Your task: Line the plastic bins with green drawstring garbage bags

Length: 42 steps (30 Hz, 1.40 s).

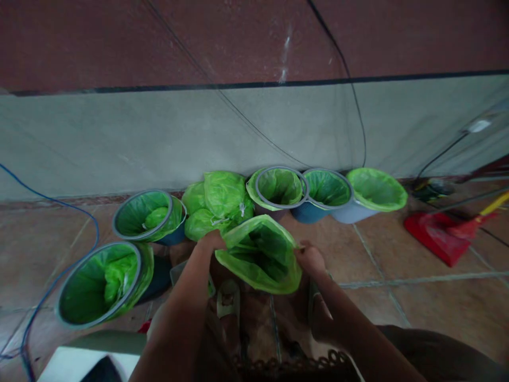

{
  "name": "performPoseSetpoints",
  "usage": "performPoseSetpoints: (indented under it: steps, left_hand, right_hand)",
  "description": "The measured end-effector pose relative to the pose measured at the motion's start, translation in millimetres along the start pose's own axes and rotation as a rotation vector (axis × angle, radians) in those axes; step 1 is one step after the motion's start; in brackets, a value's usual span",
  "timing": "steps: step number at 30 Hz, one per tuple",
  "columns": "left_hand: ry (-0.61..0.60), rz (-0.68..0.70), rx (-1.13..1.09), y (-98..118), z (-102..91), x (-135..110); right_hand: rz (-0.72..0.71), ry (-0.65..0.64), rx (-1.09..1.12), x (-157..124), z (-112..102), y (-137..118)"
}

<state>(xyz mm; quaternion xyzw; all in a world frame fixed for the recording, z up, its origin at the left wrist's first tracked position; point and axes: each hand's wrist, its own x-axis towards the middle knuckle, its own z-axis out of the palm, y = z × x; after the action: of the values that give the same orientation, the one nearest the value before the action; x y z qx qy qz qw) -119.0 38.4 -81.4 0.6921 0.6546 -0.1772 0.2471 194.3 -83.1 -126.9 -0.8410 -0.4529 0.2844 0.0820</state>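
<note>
Green plastic fills the space between my hands: an open green bin bag [258,254], its mouth stretched wide and facing up at me, held above the tiled floor [377,249]. My left hand [210,243] has its fingers closed on the bag's left rim, and my right hand [310,260] grips the right rim, fingers pinched shut on the thin film. Beneath the bag, close to my body, I can only make out something dark and a pale rim, too blurred to name. Just beyond my left hand sit tied green bags [217,204], bunched together on the floor. To their left stand two lined bins, the nearest one [99,286] toward the floor's left edge and tipped my way, the next bin [149,217] behind it, each with crumpled green plastic inside. Farther off, along the foot of the grey wall [159,138], three more lined bins [326,191] stand in a row, touching one another. A red dustpan [433,233] lies well apart at the right edge, and a blue cable [85,212] loops across the tiles on the left.
</note>
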Motion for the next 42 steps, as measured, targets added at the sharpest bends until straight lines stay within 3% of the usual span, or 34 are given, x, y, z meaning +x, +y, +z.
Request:
performPoseSetpoints:
  steps: [5, 9, 15, 19, 23, 25, 27, 32, 35, 42]
  left_hand:
    - [0.100, 0.010, -0.048, 37.0, 6.5, 6.1]
    - [0.189, -0.022, -0.066, 53.3, 13.3, 7.4]
    - [0.256, -0.055, -0.068, 48.7, 19.2, 11.1]
    - [0.286, -0.063, -0.070, 50.7, 20.0, 8.7]
    - [0.328, -0.041, -0.086, 62.7, 16.8, 7.9]
    - [0.349, -0.027, -0.104, 68.0, 14.5, 8.3]
    - [0.354, -0.005, -0.119, 71.1, 12.7, 8.6]
    - [0.345, 0.042, -0.088, 71.6, 9.7, 7.6]
    - [0.386, 0.032, -0.077, 71.0, 6.9, 5.7]
    - [0.442, 0.070, -0.085, 75.6, 1.8, -0.9]
  right_hand:
    - [-0.121, 0.031, -0.177, 6.2, -9.5, -35.8]
    - [-0.101, -0.020, -0.252, 10.5, -6.4, -46.9]
    - [-0.053, 0.112, -0.114, 18.7, -13.4, -24.4]
    - [-0.038, 0.054, -0.188, 23.3, -21.8, -17.0]
    - [-0.268, 0.109, -0.308, 24.5, -18.1, -37.8]
    - [-0.424, 0.127, -0.307, 27.6, -13.0, -55.6]
    - [-0.493, 0.124, -0.288, 34.0, -8.1, -73.5]
    - [-0.467, 0.084, -0.287, 54.1, -3.5, -97.1]
    - [-0.434, 0.033, -0.290, 57.7, -6.4, -93.4]
    - [-0.387, 0.110, -0.295, 47.9, -27.3, -73.8]
